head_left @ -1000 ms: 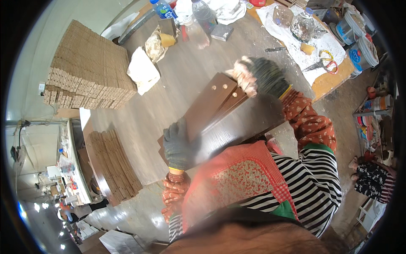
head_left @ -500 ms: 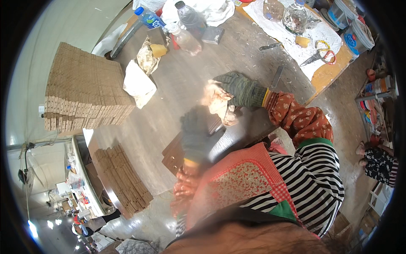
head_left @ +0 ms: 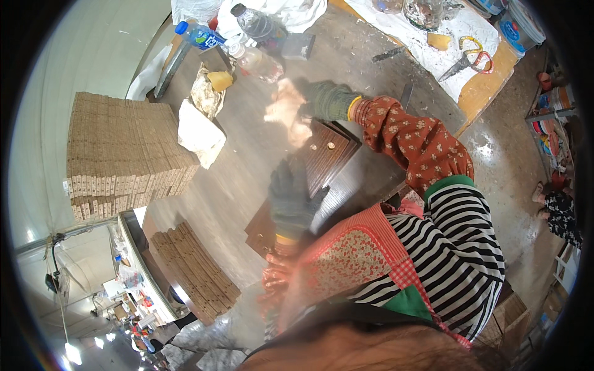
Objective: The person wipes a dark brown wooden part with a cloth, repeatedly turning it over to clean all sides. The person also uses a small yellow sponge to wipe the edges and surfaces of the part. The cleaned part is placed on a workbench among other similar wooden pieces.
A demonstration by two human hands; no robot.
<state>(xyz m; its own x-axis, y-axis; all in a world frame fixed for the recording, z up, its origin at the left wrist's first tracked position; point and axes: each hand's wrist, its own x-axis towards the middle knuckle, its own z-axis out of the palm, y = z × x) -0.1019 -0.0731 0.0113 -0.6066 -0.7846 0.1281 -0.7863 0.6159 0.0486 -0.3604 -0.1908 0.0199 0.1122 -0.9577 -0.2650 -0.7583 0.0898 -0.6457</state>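
Note:
A pile of dark brown wooden panels [head_left: 328, 154] lies on the grey-brown table [head_left: 247, 173] in front of me; the top one shows two small pale dots. My left hand [head_left: 291, 201], in a dark grey glove, grips the near left side of the top panel. Just beyond the pile's far edge is my right hand [head_left: 297, 108], blurred, in a glove with a pale palm and green cuff. Its fingers are spread and nothing is in it. The flowered sleeve behind it crosses over the panels' right side.
A tall stack of tan slats [head_left: 124, 148] stands at the left, and a lower stack [head_left: 198, 272] lies nearer. Plastic bottles [head_left: 257, 25], a white cloth [head_left: 198, 130] and a yellow sponge [head_left: 219, 80] sit at the far side. Scissors [head_left: 470, 59] lie on a white-covered bench.
The raised panel has come down flat onto the pile. My right hand has let go of its far end and swung left beyond the pile; my left hand stays on the panel.

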